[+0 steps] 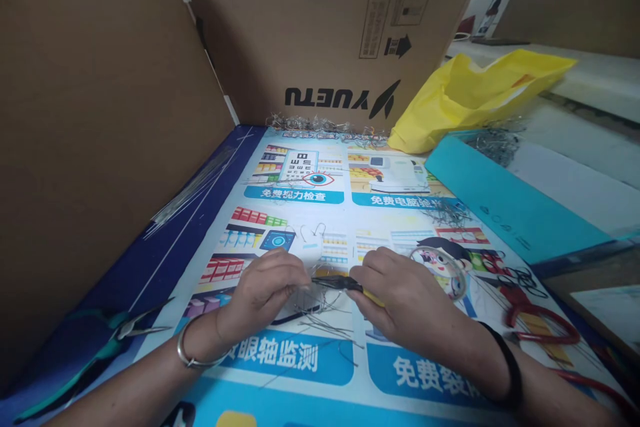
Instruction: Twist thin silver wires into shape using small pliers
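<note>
Near the middle of the printed sheet [350,247], my right hand [395,287] is closed around small black-nosed pliers [336,281] with a yellow handle. The pliers point left. My left hand [273,287] is pinched at the tip of the pliers; what its fingers hold is too small to make out. Thin bent wires [325,323] lie on the sheet below and between the hands. A few curved wire pieces [313,232] rest just beyond my left hand.
Open teal-handled pliers [107,353] lie at the left. Straight wires [193,190] lie by the cardboard [320,27]. Red-handled scissors [543,323], a clear ring [457,273], a teal box [515,203] and a yellow bag [465,97] are on the right.
</note>
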Demonstrator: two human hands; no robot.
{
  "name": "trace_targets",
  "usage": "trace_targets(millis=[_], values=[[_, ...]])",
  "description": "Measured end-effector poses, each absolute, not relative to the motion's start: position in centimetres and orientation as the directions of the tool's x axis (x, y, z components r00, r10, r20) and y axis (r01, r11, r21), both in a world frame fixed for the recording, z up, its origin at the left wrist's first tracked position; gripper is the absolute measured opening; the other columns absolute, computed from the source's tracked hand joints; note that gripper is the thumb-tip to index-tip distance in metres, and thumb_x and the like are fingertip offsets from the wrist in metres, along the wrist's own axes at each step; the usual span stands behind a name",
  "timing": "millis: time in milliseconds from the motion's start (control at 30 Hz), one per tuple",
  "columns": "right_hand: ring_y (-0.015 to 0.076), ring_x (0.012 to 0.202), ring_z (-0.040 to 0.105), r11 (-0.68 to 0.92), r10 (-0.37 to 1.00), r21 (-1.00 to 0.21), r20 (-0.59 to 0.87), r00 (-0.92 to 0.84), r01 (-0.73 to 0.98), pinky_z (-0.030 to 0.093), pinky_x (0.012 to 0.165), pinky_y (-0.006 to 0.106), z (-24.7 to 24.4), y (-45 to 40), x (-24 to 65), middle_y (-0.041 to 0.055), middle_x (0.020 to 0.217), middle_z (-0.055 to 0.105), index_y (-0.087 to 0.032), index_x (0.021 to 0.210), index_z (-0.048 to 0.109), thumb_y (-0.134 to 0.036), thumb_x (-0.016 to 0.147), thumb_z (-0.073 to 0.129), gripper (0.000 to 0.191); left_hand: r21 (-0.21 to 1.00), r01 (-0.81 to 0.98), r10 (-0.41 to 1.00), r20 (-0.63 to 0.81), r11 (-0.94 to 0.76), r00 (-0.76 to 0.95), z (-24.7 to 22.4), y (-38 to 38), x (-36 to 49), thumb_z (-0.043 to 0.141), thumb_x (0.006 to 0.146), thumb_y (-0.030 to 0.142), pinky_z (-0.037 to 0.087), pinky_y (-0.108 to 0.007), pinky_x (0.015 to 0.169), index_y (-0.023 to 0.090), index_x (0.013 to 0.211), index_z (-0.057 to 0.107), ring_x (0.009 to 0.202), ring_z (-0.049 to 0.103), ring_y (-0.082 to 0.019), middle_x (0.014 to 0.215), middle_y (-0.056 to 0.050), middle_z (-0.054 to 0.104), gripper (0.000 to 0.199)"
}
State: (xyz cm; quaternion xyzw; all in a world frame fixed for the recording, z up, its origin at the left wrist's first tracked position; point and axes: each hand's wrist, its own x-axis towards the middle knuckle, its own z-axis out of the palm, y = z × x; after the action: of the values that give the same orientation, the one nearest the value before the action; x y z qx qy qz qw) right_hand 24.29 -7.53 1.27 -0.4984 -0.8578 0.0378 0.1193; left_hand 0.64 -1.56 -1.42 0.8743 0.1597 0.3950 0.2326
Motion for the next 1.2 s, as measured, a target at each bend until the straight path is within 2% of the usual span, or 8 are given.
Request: trace_targets(millis=[267,500,700,800,967,1200], values=[[0.0185,0.075,0.048,0.545,0.832,-0.162,0.229,-0.505,0.823,0.031,0.062,0.029,1.0,-7.4,24.3,0.0049,0.078,0.057,-0.019,0.085,0.059,-0.03,0.088,0.044,0.019,0.518,0.137,0.48,0.62,-0.845,0.62,-1.2,-1.7,0.6,0.05,0.082,0.002,0.049,-0.027,0.07,0.015,0.09,0.06,0.078,0.058,-0.014,0.081,-0.004,0.064,0.019],[0.0179,0.074,0.048,0.555,0.818,-0.118,0.255,-0.515,0.823,0.031,0.062,0.029,0.9,-7.4,24.2,0.0048,0.077,0.057,-0.019,0.084,0.059,-0.029,0.088,0.045,0.018,0.519,0.188,0.518,0.617,-0.834,0.593,-1.2,-1.6,0.8,0.051,0.088,0.015,0.049,-0.027,0.067,0.016,0.087,0.06,0.076,0.059,-0.015,0.078,-0.004,0.064,0.009],[0.0195,0.074,0.049,0.535,0.827,-0.09,0.259,-0.499,0.84,0.033,0.062,0.029,0.6,-7.3,24.1,0.0053,0.077,0.057,-0.019,0.08,0.059,-0.029,0.088,0.046,0.018,0.566,0.191,0.553,0.582,-0.802,0.597,-1.4,-1.4,0.6,0.053,0.086,0.011,0.05,-0.027,0.07,0.016,0.087,0.06,0.078,0.059,-0.014,0.08,-0.004,0.063,0.009],[0.0199,0.075,0.049,0.511,0.841,-0.114,0.272,-0.468,0.852,0.034,0.063,0.03,0.8,-7.1,24.3,0.0063,0.077,0.057,-0.017,0.079,0.059,-0.029,0.088,0.046,0.02,0.581,0.194,0.569,0.58,-0.791,0.583,-1.7,-1.2,0.5,0.054,0.085,0.01,0.051,-0.027,0.07,0.016,0.088,0.06,0.079,0.06,-0.014,0.081,-0.004,0.063,0.01],[0.0202,0.077,0.05,0.509,0.832,-0.167,0.348,-0.433,0.844,0.038,0.066,0.03,1.4,-7.0,24.8,0.0082,0.077,0.057,-0.015,0.083,0.061,-0.028,0.088,0.045,0.021,0.565,0.171,0.551,0.619,-0.807,0.56,-1.5,-1.1,0.7,0.053,0.085,0.009,0.052,-0.027,0.069,0.016,0.089,0.061,0.08,0.061,-0.015,0.081,-0.005,0.064,0.011],[0.0206,0.077,0.05,0.507,0.834,-0.165,0.341,-0.434,0.846,0.04,0.068,0.032,1.7,-7.2,25.0,0.0087,0.078,0.058,-0.015,0.084,0.062,-0.028,0.087,0.045,0.02,0.532,0.168,0.526,0.645,-0.83,0.555,-1.2,-1.3,0.7,0.053,0.085,0.009,0.054,-0.03,0.069,0.016,0.092,0.062,0.081,0.062,-0.016,0.081,-0.006,0.066,0.013]])
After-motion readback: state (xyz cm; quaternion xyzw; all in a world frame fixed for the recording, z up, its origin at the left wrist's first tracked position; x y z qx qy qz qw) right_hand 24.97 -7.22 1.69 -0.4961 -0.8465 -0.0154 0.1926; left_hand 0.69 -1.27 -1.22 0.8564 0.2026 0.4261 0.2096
